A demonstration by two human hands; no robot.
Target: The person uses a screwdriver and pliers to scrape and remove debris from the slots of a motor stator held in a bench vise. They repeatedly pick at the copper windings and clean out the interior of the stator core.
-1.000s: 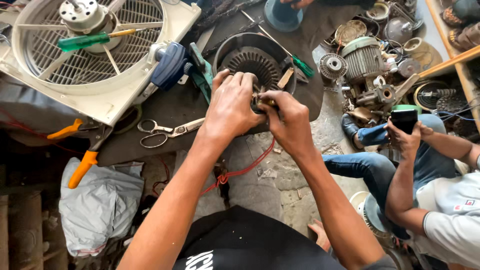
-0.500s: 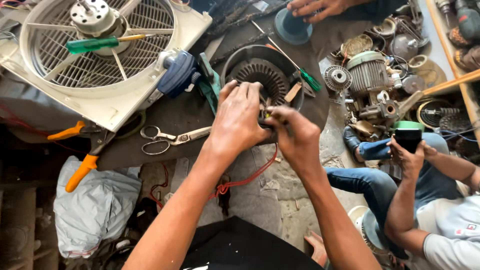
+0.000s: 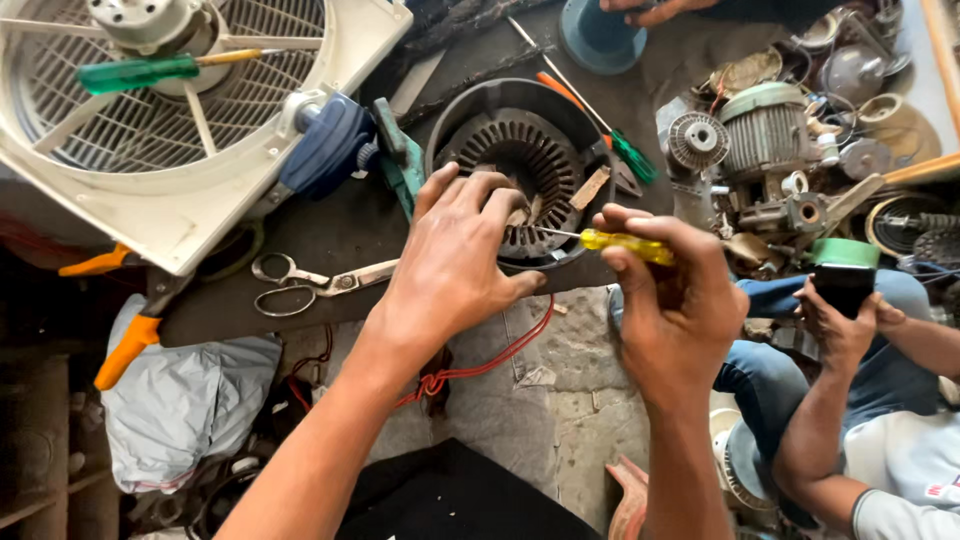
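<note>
From the head view, the left hand (image 3: 455,265) lies spread over the near rim of the round dark motor housing with its ring of slotted steel stator teeth (image 3: 515,165), fingers pressed down to steady it rather than closed around anything. The housing sits on a dark work board (image 3: 330,235), close to its front edge. The right hand (image 3: 675,300) is clenched around a yellow-handled screwdriver (image 3: 625,243), whose thin shaft points left into the stator just beside the left fingertips.

The risk, as I judge it, lies in that closeness: if the tip slips off whatever it is prying, it would jab the steadying fingers or gouge the slot edges. Pushing hard could also shove the housing off the board's edge, since only one palm holds it. Steel scissors (image 3: 300,280) and a green-handled screwdriver (image 3: 620,150) lie near the housing and could be knocked. A seated person's hand (image 3: 835,320) holds a dark phone, well apart on the right.
</note>
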